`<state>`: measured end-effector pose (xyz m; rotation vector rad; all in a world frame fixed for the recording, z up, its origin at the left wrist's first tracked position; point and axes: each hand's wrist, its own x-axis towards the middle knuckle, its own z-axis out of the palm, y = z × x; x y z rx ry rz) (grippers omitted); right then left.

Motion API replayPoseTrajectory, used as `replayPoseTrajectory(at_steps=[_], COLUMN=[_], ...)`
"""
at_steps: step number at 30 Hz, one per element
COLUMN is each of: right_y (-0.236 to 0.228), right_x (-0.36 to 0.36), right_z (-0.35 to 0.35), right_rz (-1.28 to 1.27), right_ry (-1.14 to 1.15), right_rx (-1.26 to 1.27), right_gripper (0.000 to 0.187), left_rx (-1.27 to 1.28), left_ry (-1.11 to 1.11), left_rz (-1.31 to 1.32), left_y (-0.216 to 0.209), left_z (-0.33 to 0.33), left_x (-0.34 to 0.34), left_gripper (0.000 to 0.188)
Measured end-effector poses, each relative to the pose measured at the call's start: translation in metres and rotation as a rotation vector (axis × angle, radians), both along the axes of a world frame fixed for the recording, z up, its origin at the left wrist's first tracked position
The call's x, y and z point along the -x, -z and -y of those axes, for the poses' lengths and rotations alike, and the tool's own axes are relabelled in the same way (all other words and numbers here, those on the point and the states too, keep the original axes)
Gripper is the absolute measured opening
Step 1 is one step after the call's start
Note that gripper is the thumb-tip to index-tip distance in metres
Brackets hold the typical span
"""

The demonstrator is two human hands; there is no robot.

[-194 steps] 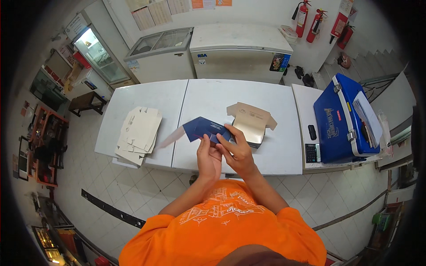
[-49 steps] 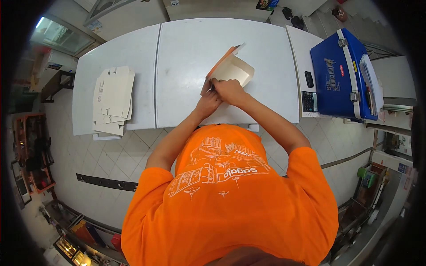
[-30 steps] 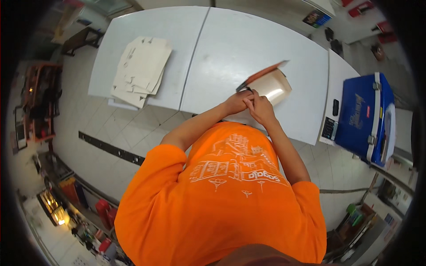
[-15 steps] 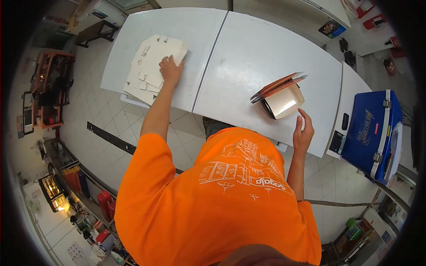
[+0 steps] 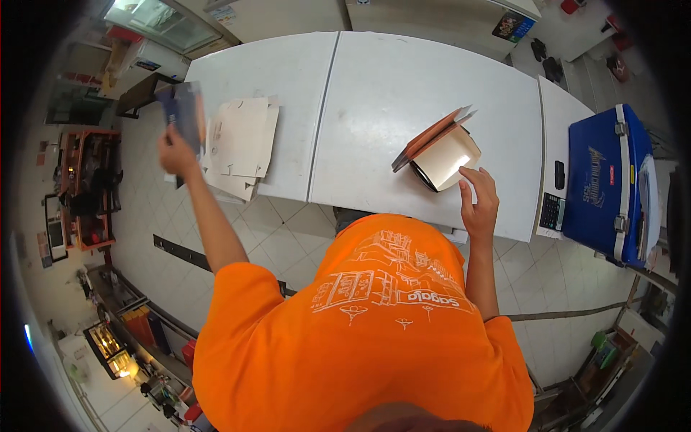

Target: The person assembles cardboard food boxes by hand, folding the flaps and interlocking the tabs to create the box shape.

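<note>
At the table's left end my left hand (image 5: 176,153) is closed on the near edge of a flat cardboard piece (image 5: 188,115), dark with an orange edge and blurred by motion. Beside it lies a stack of flat cream carton blanks (image 5: 241,137) with notched edges. On the right part of the table stands a part-folded carton (image 5: 448,160), cream inside and black outside, with orange-brown flaps standing up on its left. My right hand (image 5: 481,200) is at this carton's near right side, fingers apart and fingertips by its rim; whether they touch it I cannot tell.
The white table (image 5: 389,79) has a seam across it. Past its right end are a blue hard case (image 5: 603,187) with metal latches, and a calculator (image 5: 552,212). A dark low stand (image 5: 144,93) is behind the left end. Shelves with goods line the left wall.
My left hand has moved left off the cream blanks and now holds the dark cardboard piece. My right hand has come closer to the carton. The view has shifted somewhat.
</note>
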<state>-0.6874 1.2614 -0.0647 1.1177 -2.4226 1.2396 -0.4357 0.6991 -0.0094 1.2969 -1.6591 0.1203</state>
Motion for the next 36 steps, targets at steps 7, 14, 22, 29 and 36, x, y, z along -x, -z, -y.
replayPoseTrajectory(at_steps=[7, 14, 22, 29, 36], right_y=[-0.031, -0.083, -0.086, -0.027, -0.059], right_x=[-0.030, -0.051, -0.057, -0.094, -0.076], right_z=[0.053, 0.097, 0.087, 0.098, 0.086], right_rz=[0.677, 0.706, -0.332, 0.397, 0.125], right_ry=[-0.414, -0.557, -1.048, -0.672, -0.883], right_rx=[0.184, 0.191, -0.090, 0.679, -0.022], right_gripper=[0.037, 0.059, 0.052, 0.056, 0.065], left_rx=[-0.579, -1.013, -1.503, -1.458, -1.277], left_ry=[0.791, 1.411, 1.010, 1.110, 1.045], left_rz=[0.179, -0.137, -0.943, -1.347, -1.190], left_y=[-0.052, 0.010, -0.007, -0.005, -0.026], left_z=[-0.235, -0.359, -0.295, -0.361, -0.363], left_x=[0.043, 0.048, 0.026, 0.038, 0.030], left_gripper=[0.020, 0.034, 0.041, 0.027, 0.029])
